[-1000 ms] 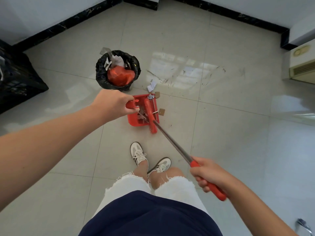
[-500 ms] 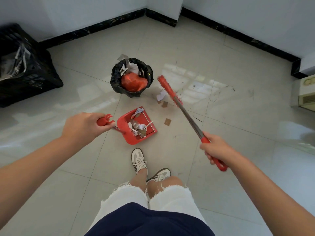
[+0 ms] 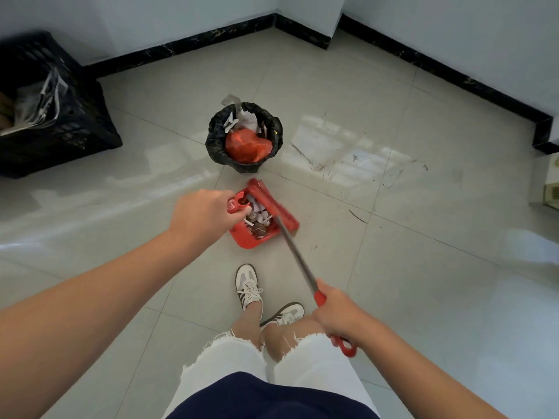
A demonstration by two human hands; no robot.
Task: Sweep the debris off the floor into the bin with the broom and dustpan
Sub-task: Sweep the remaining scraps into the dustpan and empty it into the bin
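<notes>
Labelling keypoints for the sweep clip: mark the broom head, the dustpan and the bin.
broom head (image 3: 273,204), head view, on its red back.
dustpan (image 3: 245,239), head view, on the red rear wall nearest the person.
bin (image 3: 216,137), head view, on the black liner at its left rim.

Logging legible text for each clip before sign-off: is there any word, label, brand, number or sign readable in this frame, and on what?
None can be read.
Papers in the black plastic crate: any print is too blurred.
Crumpled white paper scraps in the black-lined round bin: no legible text.
Debris in the red plastic dustpan: too small to tell.
Cream appliance at the right edge: round mark, unreadable.
Red-handled broom and white sneakers: no lettering visible.
</notes>
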